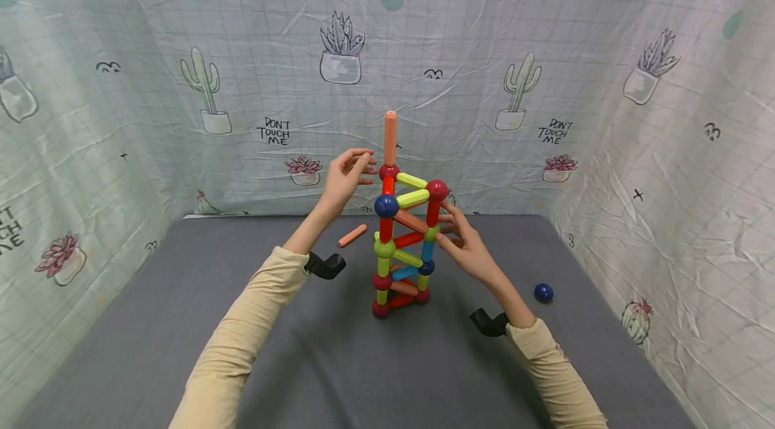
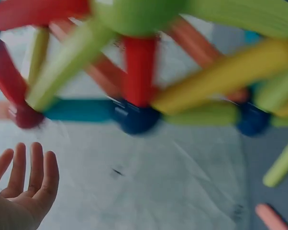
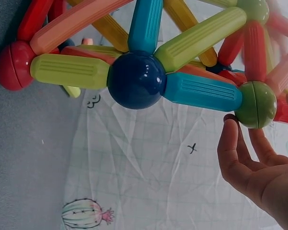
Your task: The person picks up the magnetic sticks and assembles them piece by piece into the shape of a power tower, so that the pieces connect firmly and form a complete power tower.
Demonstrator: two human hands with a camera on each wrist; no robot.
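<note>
A tall tower (image 1: pixel 385 249) of magnetic building rods and balls stands upright on the grey table, with an orange rod (image 1: pixel 390 138) rising from its top. My left hand (image 1: pixel 349 175) is held at the tower's upper left, near the red ball (image 1: pixel 389 173) under that rod; in the left wrist view its fingers (image 2: pixel 36 167) are spread apart and hold nothing. On the other side, my right hand (image 1: pixel 469 247) holds the tower at a green ball (image 3: pixel 255 104), thumb and fingers bent about it. Part of that hand runs out of the right wrist view.
A loose orange rod (image 1: pixel 352 235) lies behind the tower to the left. On the table at the right rests a dark blue ball (image 1: pixel 543 292). In the left wrist view a yellow-green rod (image 2: pixel 281 163) shows beyond the tower. A patterned curtain (image 1: pixel 254 32) surrounds the table.
</note>
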